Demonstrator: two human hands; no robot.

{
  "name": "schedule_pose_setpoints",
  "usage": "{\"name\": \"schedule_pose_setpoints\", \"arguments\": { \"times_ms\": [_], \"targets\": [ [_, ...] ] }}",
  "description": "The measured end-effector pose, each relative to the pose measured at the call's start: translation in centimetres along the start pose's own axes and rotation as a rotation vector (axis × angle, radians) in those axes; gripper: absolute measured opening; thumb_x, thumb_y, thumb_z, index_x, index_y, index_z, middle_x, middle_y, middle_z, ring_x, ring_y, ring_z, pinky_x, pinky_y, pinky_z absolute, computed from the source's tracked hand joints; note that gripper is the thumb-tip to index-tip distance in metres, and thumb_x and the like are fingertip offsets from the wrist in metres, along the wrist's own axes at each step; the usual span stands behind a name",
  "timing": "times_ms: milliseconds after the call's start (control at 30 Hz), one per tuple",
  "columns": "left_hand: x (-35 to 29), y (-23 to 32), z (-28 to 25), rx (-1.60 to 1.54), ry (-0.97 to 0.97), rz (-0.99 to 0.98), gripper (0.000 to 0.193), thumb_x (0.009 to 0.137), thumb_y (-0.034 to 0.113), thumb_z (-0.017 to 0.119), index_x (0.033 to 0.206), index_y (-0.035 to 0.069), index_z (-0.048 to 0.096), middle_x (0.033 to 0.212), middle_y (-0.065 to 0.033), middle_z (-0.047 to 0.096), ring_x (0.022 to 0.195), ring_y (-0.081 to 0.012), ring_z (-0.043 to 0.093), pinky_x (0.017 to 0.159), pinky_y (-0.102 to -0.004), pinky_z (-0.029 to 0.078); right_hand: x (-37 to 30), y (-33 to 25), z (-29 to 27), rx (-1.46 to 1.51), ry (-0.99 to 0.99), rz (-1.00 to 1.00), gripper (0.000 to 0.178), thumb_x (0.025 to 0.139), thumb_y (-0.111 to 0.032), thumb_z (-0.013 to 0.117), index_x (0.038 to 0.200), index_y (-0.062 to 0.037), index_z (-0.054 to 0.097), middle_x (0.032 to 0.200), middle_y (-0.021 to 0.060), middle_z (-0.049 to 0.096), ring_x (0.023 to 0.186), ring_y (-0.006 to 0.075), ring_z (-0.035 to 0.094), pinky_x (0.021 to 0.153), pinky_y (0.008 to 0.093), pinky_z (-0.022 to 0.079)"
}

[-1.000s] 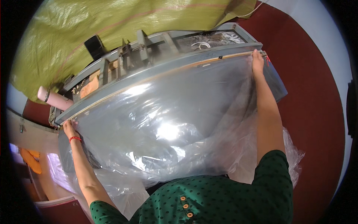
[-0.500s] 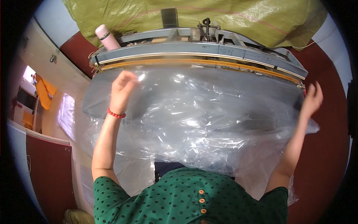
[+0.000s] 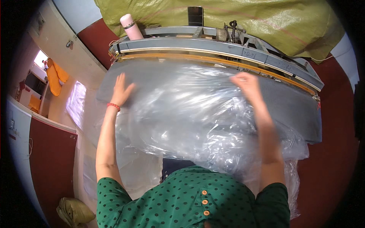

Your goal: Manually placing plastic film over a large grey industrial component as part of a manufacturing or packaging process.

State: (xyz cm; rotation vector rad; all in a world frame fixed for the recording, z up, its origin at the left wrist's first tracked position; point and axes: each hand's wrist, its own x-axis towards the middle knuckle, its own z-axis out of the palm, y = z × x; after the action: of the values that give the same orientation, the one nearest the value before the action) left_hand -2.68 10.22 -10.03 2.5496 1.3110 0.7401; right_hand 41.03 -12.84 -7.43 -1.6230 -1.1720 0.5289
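Clear, wrinkled plastic sheeting [image 3: 182, 114] is spread over a grey flat surface [image 3: 296, 110] in front of me and hangs down toward my body. My right hand [image 3: 247, 86] is closed over the upper right part of the sheeting, fingers pinched on it, with creases running leftward from the fingertips. The right forearm is smeared by motion. My left hand [image 3: 121, 92], red beads at its wrist, has its fingers stretched out beside the left part of the sheeting and holds nothing.
Along the far side runs a grey metal frame [image 3: 182, 43] with orange strips [image 3: 171, 57]. A pink bottle [image 3: 131, 27] and a dark phone-like slab [image 3: 195, 16] stand behind it, before a yellow-green woven cover [image 3: 266, 19]. A tied sack [image 3: 74, 211] sits at lower left.
My right hand has swung left from the far right edge, and the sheeting there has come with it, baring the grey surface. My left hand has dropped slightly and its fingers have spread.
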Motion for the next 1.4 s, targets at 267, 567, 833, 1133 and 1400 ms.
{"name": "schedule_pose_setpoints", "arguments": {
  "times_ms": [267, 567, 833, 1133, 1400],
  "targets": [
    [1.8, 7.3, 7.1, -0.287, -0.101, 0.14, 0.054, 0.084, 0.035, 0.047, 0.125, 0.001, 0.037, 0.132, -0.0172, 0.033, 0.124, -0.03, 0.028, 0.101, -0.0399, 0.023, -9.0, 13.2, -23.7, -0.351, 0.635, 0.088, 0.019, 0.073, -0.017, 0.067, 0.072, 0.001, 0.062, 0.064, -0.0004, 0.058, 0.062, 0.005, 0.048, 0.058, 0.0214, 0.04],
    [-8.0, 37.7, 7.7, -0.495, -0.472, 0.701, 0.094, 0.066, 0.014, 0.069, 0.135, 0.005, 0.005, 0.13, -0.0249, 0.03, 0.116, -0.0301, 0.039, 0.094, -0.036, 0.034, -14.1, 14.6, -31.1, -0.847, 0.763, 0.393, 0.025, 0.073, -0.031, 0.061, 0.079, -0.0065, 0.063, 0.074, 0.0128, 0.061, 0.07, 0.0276, 0.059, 0.063, 0.0337, 0.044],
    [-10.1, 25.1, 3.2, -0.226, -0.595, 0.225, 0.029, 0.064, -0.006, 0.049, 0.091, 0.001, 0.056, 0.076, -0.0175, 0.058, 0.064, -0.0305, 0.057, 0.058, -0.0332, 0.045, -14.9, 17.4, -34.4, -0.842, 0.71, 0.309, 0.028, 0.076, -0.032, 0.059, 0.083, -0.0048, 0.06, 0.076, 0.0148, 0.06, 0.07, 0.0287, 0.057, 0.063, 0.0337, 0.043],
    [-1.7, 5.7, -17.8, -0.151, 0.126, -0.309, 0.031, 0.063, -0.013, 0.041, 0.081, 0.004, 0.059, 0.078, -0.004, 0.061, 0.055, -0.0073, 0.051, 0.048, -0.0194, 0.04, -14.9, 19.3, -36.1, -0.766, 0.639, 0.226, 0.027, 0.079, -0.027, 0.059, 0.081, -0.0006, 0.058, 0.068, 0.0116, 0.057, 0.062, 0.0179, 0.051, 0.062, 0.03, 0.042],
    [0.0, 11.5, -7.3, 0.771, -0.263, 0.353, 0.03, 0.075, 0.01, 0.054, 0.104, 0.004, 0.05, 0.102, -0.0128, 0.052, 0.098, -0.0296, 0.049, 0.083, -0.039, 0.041, -15.5, 20.0, -37.0, -0.819, 0.73, 0.292, 0.03, 0.079, -0.032, 0.058, 0.083, -0.0016, 0.058, 0.074, 0.013, 0.059, 0.066, 0.0218, 0.054, 0.063, 0.032, 0.042]
  ]
}}
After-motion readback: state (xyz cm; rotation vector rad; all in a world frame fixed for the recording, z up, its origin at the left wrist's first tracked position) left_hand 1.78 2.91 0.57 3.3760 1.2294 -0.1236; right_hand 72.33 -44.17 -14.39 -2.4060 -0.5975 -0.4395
